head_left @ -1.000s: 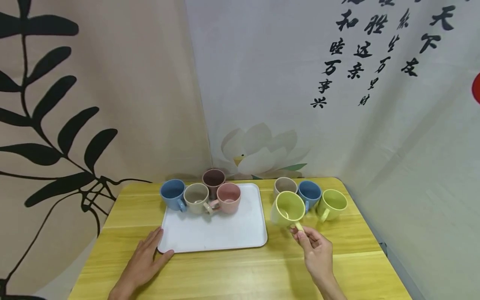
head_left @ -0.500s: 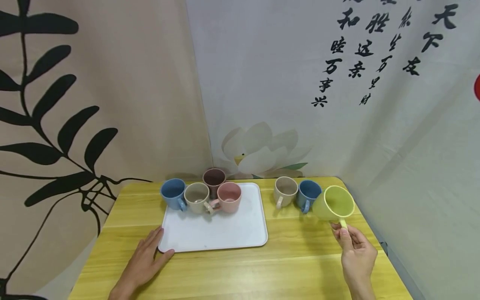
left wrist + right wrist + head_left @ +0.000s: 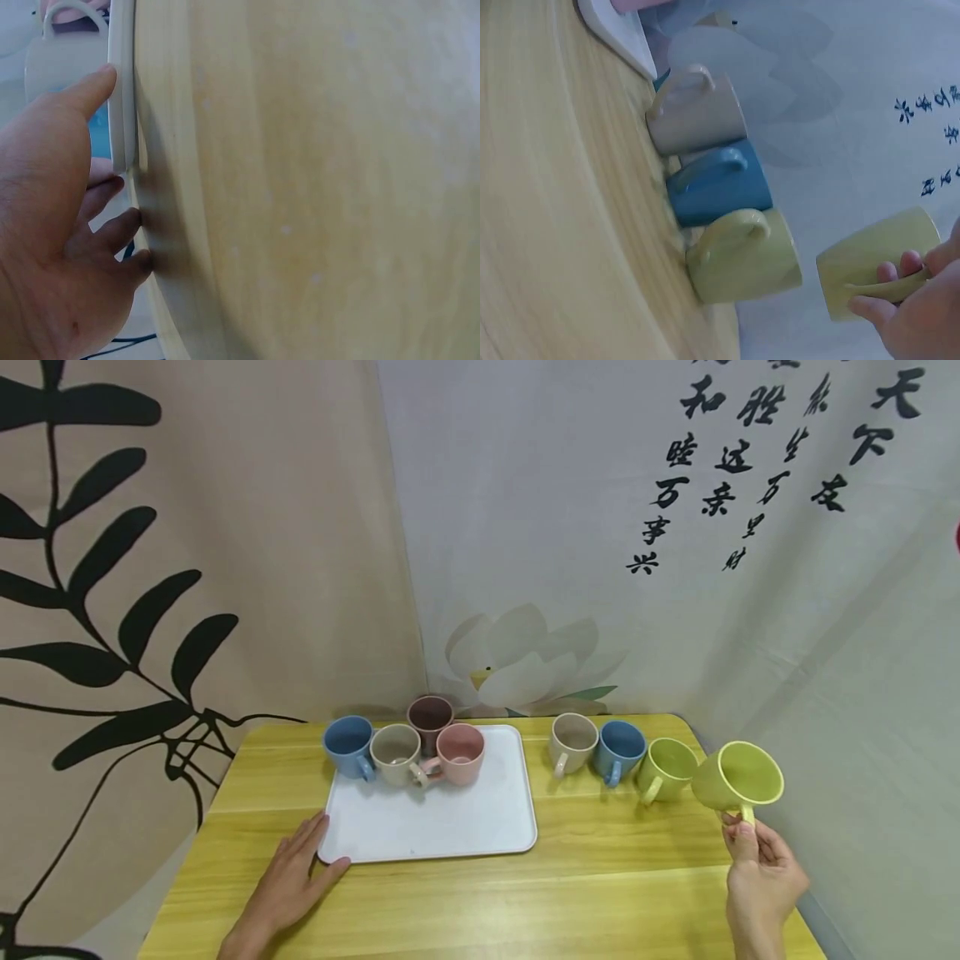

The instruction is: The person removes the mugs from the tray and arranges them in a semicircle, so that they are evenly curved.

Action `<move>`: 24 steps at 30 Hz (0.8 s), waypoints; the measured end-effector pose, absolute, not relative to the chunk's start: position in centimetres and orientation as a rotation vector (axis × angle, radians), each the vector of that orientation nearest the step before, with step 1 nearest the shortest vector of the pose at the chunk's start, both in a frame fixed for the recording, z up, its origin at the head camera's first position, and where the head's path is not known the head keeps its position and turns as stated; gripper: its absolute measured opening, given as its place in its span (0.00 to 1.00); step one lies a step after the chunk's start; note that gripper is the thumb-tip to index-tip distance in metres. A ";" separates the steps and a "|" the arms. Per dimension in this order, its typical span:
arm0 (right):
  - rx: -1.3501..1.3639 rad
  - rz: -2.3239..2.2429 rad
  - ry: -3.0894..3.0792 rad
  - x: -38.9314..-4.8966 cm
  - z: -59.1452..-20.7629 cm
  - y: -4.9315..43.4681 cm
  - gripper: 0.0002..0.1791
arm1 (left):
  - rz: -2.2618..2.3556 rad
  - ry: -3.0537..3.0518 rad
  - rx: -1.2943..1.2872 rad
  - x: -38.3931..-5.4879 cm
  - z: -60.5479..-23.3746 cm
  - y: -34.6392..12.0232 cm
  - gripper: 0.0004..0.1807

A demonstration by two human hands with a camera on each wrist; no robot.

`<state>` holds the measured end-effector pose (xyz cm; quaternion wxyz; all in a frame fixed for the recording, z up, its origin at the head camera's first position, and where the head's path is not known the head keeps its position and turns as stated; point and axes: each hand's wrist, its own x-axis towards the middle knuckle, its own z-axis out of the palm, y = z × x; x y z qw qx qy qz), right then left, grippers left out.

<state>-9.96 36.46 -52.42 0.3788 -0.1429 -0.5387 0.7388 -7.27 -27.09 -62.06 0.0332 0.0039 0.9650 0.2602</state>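
A yellow-green mug (image 3: 738, 775) hangs in the air over the table's right side, tilted a little, its mouth up. My right hand (image 3: 765, 868) pinches its handle between thumb and fingers; the right wrist view shows the same grip on the mug (image 3: 874, 255). Just left of it stands a second yellow-green mug (image 3: 667, 768), then a blue mug (image 3: 620, 750) and a beige mug (image 3: 573, 743) in a row. At the white tray's (image 3: 435, 835) front left corner lies my left hand (image 3: 281, 885), fingers spread, with thumb and fingertips at the rim.
On or beside the tray's back part are a blue mug (image 3: 348, 747), a grey-beige mug (image 3: 395, 756), a pink mug (image 3: 459, 755) and a dark mauve mug (image 3: 430, 720). A patterned cloth backdrop (image 3: 525, 527) rises behind the wooden table (image 3: 480, 910).
My right hand has carried the yellow-green mug rightward, from in front of the beige mug past the row to its right end. The left hand and the tray stay put.
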 end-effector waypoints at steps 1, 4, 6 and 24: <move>-0.387 1.894 -1.373 -10.0 -52.5 36.7 0.09 | 0.797 2.970 0.012 -7.3 -62.1 -27.1 0.53; -0.463 1.911 -1.381 -10.0 -52.9 37.2 0.08 | 0.789 2.966 0.007 -7.3 -62.1 -27.1 0.53; -0.518 1.931 -1.389 -10.1 -53.2 37.6 0.08 | 0.791 2.964 0.005 -7.3 -62.2 -27.2 0.53; -0.770 1.973 -1.455 -12.0 -58.5 39.8 0.04 | 0.827 2.963 0.003 -7.2 -62.3 -27.2 0.53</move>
